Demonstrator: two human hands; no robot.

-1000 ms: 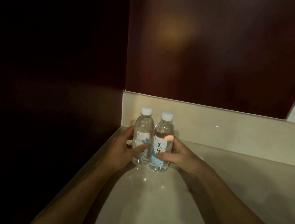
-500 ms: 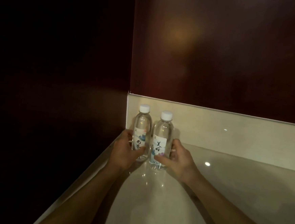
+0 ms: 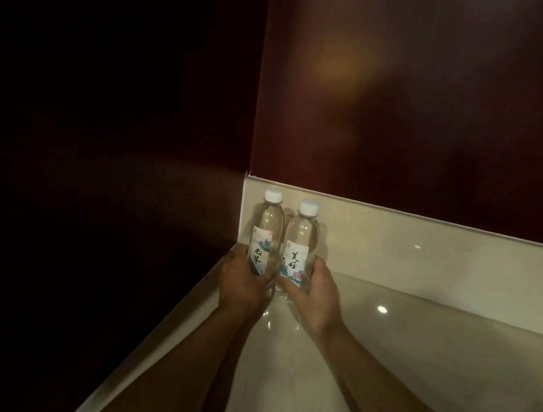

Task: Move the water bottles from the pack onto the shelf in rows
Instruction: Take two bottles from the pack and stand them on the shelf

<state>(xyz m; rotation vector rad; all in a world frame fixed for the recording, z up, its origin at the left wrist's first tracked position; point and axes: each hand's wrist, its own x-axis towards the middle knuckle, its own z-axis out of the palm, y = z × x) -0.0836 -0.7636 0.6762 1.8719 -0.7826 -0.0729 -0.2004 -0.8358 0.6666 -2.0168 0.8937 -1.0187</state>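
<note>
- Dimly lit from the head view: bottle bases hidden behind left hand (image 3: 241, 284) and right hand (image 3: 314, 290), each gripping one.
- Left bottle (image 3: 266, 234) and right bottle (image 3: 301, 244) upright, side by side, tucked into shelf (image 3: 413, 363) back-left corner.
- Open surface rightward; dark panel (image 3: 102, 192) close left.

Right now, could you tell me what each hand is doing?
Left hand: holding the left water bottle.
Right hand: holding the right water bottle.

Two bottles (image 3: 280, 239) side by side in shelf (image 3: 415, 347) back-left corner
</note>
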